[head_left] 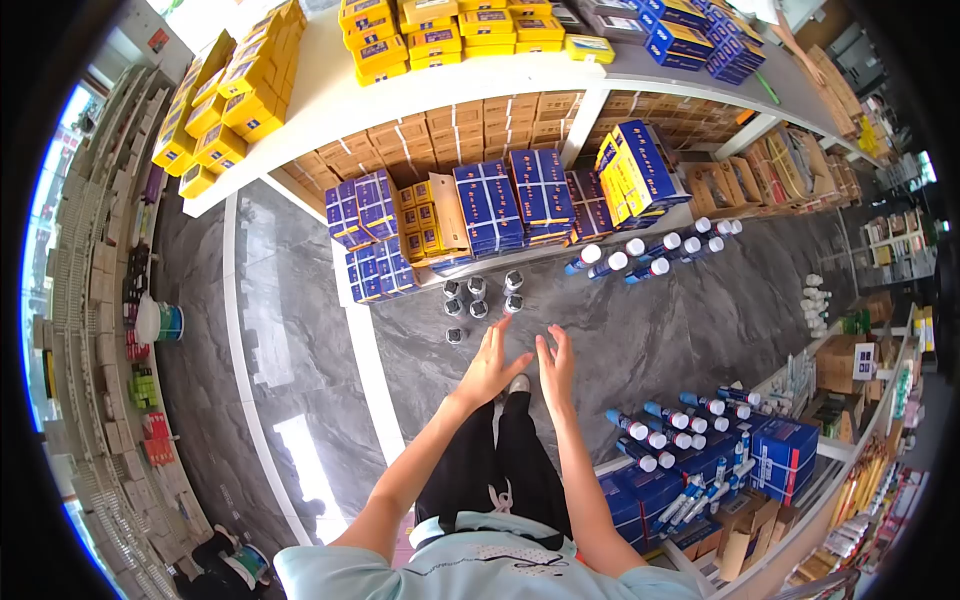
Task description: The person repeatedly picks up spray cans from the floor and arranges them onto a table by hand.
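Note:
Both arms reach forward over the grey marbled floor. My left hand (490, 362) has its fingers spread and holds nothing. Facing it, a small gap away, my right hand (556, 365) is also empty, its fingers apart. Just beyond my left hand, several small dark-topped bottles (477, 288) stand on the floor, one of them (513, 303) close past its fingertips. Farther right on the floor is a group of blue bottles with white caps (646, 270). Blue boxes tied with white strapping (488, 208) sit on the low shelf in front of me.
Yellow boxes (435, 40) are stacked on the white counter (330, 112). More blue bottles (680, 420) and blue cartons (783, 460) stand at the lower right. Shelving lines both sides. A person's arm (797, 50) shows at the top right. A white bucket (160, 320) is at the left.

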`<state>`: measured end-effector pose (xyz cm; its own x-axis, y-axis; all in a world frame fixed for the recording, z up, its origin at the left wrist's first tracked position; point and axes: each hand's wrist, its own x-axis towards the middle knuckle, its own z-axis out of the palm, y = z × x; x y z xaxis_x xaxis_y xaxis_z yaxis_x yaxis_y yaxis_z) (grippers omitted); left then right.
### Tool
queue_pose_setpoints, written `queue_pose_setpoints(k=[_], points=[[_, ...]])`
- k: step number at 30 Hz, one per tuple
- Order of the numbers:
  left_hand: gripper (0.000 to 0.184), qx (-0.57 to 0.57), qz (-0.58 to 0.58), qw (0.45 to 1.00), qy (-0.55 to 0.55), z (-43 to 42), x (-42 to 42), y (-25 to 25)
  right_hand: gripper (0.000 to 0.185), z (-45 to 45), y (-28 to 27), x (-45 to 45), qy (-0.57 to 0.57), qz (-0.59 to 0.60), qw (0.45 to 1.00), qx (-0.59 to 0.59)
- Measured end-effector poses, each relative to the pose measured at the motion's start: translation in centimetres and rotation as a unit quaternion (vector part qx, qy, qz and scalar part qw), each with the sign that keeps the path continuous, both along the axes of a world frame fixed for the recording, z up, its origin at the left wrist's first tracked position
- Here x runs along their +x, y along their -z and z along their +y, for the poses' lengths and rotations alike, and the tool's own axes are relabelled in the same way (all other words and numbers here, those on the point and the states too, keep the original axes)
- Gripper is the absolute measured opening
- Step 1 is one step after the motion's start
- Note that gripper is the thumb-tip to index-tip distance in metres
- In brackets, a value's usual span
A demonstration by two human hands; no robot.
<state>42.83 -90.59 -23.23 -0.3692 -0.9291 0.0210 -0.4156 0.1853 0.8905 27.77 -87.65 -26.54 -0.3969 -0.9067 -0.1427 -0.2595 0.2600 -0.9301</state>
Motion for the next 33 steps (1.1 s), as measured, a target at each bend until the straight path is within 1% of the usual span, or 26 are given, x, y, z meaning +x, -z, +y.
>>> queue_pose_setpoints(k=[1,3,5,7,8,12,14,15,17,20,23,25,27,28,29,31,33], points=[[0.076,0.003,-0.003,1.000,-0.009,-0.1,0.3,1.3,0.041,-0.4,1.7,0.1,-0.009,-0.003,1.000,0.003],[0.075,0.018,-0.013,0.999,-0.041,-0.3,1.4,4.2,0.042,-0.9,5.3,0.8,-0.041,0.039,0.998,0.003],[0.075,0.026,-0.010,0.998,-0.056,-0.6,2.4,7.1,0.043,-1.7,8.0,1.6,-0.057,0.034,0.998,0.008],[0.074,0.035,-0.013,0.995,-0.098,-1.1,3.3,10.5,0.044,-2.5,10.7,2.1,-0.127,0.088,0.988,0.015],[0.073,0.066,-0.017,0.989,-0.129,-1.0,3.7,12.4,0.046,-2.9,12.3,2.5,-0.150,0.098,0.984,0.010],[0.069,0.106,-0.023,0.977,-0.185,-1.8,5.1,17.7,0.048,-5.3,17.5,4.2,-0.217,0.105,0.970,0.014],[0.069,0.092,-0.025,0.974,-0.205,-2.4,5.7,21.0,0.048,-6.0,19.7,5.0,-0.282,0.124,0.951,0.016],[0.068,0.084,-0.030,0.974,-0.211,-1.9,6.0,22.6,0.048,-6.3,21.0,5.4,-0.297,0.121,0.947,0.021],[0.067,0.104,-0.044,0.965,-0.236,-1.8,6.5,25.3,0.047,-6.3,23.5,6.2,-0.340,0.123,0.932,0.017],[0.066,0.107,-0.059,0.956,-0.267,-1.7,7.0,29.6,0.045,-6.4,27.2,6.9,-0.367,0.132,0.920,0.025],[0.067,0.127,-0.088,0.945,-0.288,-1.3,7.5,35.2,0.045,-6.3,31.3,7.7,-0.378,0.130,0.916,0.040],[0.070,0.160,-0.098,0.938,-0.292,-1.1,8.0,38.6,0.044,-6.1,34.3,8.3,-0.385,0.127,0.912,0.058],[0.077,0.160,-0.169,0.927,-0.293,-1.0,8.4,41.6,0.045,-5.7,37.1,8.8,-0.402,0.146,0.901,0.077],[0.086,0.183,-0.193,0.919,-0.290,-1.0,8.6,43.1,0.044,-5.6,38.2,9.0,-0.409,0.150,0.895,0.090],[0.086,0.188,-0.193,0.917,-0.293,-0.8,8.6,44.2,0.044,-5.2,39.0,9.1,-0.415,0.150,0.893,0.094],[0.093,0.157,-0.272,0.911,-0.265,-1.0,8.8,45.9,0.044,-5.2,40.7,9.6,-0.435,0.150,0.880,0.117],[0.095,0.161,-0.287,0.910,-0.250,-0.8,9.0,47.0,0.043,-5.0,41.6,9.8,-0.440,0.144,0.877,0.129]])
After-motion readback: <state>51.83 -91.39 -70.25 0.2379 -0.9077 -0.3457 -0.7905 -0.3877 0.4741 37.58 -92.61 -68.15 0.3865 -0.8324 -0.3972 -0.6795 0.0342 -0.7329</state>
